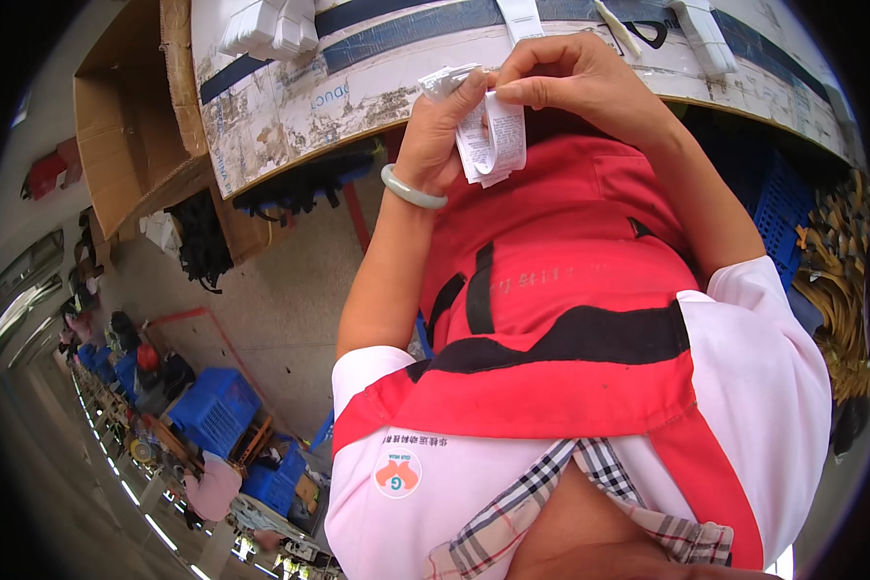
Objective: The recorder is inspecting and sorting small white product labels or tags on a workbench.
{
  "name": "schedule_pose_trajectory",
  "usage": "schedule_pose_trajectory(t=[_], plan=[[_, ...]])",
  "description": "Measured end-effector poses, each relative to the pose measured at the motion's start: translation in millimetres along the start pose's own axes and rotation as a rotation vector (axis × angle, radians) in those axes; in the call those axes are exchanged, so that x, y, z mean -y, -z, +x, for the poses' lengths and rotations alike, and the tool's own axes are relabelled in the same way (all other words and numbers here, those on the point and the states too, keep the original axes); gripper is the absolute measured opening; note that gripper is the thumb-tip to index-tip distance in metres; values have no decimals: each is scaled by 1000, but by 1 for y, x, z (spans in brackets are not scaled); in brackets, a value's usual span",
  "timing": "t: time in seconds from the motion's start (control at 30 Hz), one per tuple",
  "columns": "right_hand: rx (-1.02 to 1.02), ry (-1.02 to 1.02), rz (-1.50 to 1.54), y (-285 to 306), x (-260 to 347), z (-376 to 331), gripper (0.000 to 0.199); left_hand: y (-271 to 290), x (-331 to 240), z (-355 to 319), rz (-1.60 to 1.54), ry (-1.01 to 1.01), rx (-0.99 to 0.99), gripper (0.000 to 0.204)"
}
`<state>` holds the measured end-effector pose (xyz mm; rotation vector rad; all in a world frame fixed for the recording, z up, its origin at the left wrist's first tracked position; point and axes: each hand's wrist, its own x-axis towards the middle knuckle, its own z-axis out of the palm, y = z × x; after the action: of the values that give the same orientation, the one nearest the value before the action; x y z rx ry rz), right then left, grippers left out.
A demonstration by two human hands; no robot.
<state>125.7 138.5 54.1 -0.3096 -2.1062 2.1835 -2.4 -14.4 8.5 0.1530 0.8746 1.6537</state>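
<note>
A small bundle of white printed fabric labels (474, 145) is gripped in my left hand (431, 133), thumb on top, in front of the red apron (570, 222). That wrist wears a pale green bangle (413, 188). Thumb and index finger of my right hand (590, 85) are pinched together at the top of one label, which hangs down in a loop beside the rest. Both hands are close together at the table's near edge. Part of the bundle is hidden by the left fingers.
The worktable (290, 116) is covered with worn, taped cardboard. On it lie stacks of white labels (271, 29), another label bundle (703, 39) and a thin white tool (618, 27). A cardboard box (130, 126) stands left; blue crates (216, 411) and a co-worker (213, 486) are farther off.
</note>
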Motion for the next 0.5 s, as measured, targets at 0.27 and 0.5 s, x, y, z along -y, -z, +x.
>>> schedule_pose_trajectory(t=[0.27,0.5], plan=[[-283,239,-399,18,-35,19,18,15,11,9,106,32,110,24],[-462,190,-833,45,-25,30,10,-3,7,8,283,-63,2,16]])
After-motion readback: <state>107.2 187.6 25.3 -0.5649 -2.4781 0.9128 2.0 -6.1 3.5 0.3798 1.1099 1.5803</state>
